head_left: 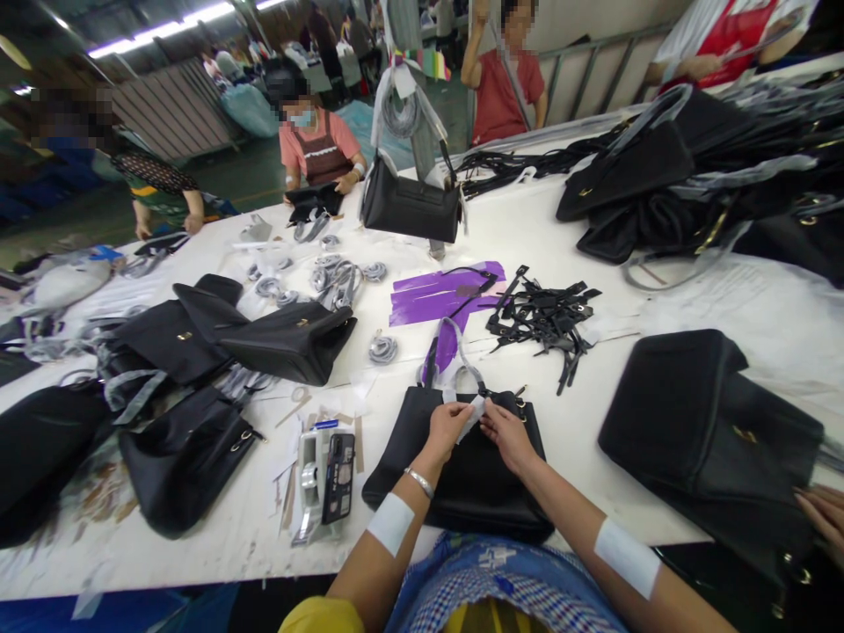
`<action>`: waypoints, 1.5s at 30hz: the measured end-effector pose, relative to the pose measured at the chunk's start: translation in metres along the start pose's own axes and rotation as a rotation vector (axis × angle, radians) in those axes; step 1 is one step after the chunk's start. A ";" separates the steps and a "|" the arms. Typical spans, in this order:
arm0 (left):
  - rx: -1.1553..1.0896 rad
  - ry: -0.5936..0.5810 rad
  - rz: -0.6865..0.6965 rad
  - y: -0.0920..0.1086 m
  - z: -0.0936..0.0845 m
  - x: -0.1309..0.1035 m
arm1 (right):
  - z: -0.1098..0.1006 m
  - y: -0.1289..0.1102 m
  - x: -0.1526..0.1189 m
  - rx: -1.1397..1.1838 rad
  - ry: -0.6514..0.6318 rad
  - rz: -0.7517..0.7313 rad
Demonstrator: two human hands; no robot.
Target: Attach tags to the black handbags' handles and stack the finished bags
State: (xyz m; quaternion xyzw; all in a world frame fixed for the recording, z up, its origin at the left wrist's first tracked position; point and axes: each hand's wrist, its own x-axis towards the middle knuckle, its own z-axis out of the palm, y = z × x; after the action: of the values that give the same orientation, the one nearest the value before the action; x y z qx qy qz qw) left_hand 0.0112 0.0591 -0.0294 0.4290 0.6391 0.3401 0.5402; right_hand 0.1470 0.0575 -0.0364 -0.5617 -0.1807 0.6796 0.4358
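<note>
A black handbag (475, 479) lies in front of me on the white table, its handle (454, 338) covered in clear wrap and pointing away from me. Over the bag's upper edge, my left hand (450, 428) pinches one side of a small white strip (472, 415). My right hand (505, 432) grips the other side of it with closed fingers, close to the base of the handle. Whether the strip is paper or tape I cannot tell. Gold-coloured hardware shows at the bag's top right corner.
A tape dispenser (309, 479) and a phone-like black device (338, 477) lie at left. Beyond are purple strips (422, 294), a heap of black straps (547, 321) and a hanging bag (412, 202). More black bags (692, 422) lie on both sides. Co-workers stand around; another person's hand (824, 514) is at right.
</note>
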 end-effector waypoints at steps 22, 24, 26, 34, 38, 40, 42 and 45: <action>0.007 0.033 0.081 -0.005 0.003 0.007 | -0.002 -0.004 0.007 -0.036 -0.048 0.058; -0.010 0.041 0.094 -0.005 0.002 0.006 | -0.002 -0.003 0.005 -0.042 -0.090 0.058; -0.019 0.054 0.109 -0.005 0.002 0.005 | -0.002 -0.002 0.006 -0.023 -0.087 0.058; 0.037 0.110 0.155 0.003 -0.001 -0.007 | 0.001 -0.003 0.005 0.022 -0.129 0.052; 0.245 0.153 0.318 0.012 -0.006 -0.011 | 0.002 -0.005 0.006 0.014 -0.080 0.087; 0.373 0.116 0.424 0.016 -0.009 -0.014 | 0.002 -0.007 0.006 0.035 -0.065 0.119; 0.501 0.080 0.487 0.018 -0.011 -0.018 | 0.003 -0.008 0.005 0.070 -0.095 0.142; 0.661 0.074 0.507 0.018 -0.013 -0.023 | 0.003 -0.011 0.000 0.096 -0.173 0.152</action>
State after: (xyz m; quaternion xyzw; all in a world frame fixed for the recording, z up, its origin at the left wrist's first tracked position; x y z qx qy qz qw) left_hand 0.0026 0.0460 -0.0013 0.7104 0.6070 0.2542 0.2494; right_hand 0.1487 0.0642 -0.0278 -0.4916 -0.1419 0.7644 0.3922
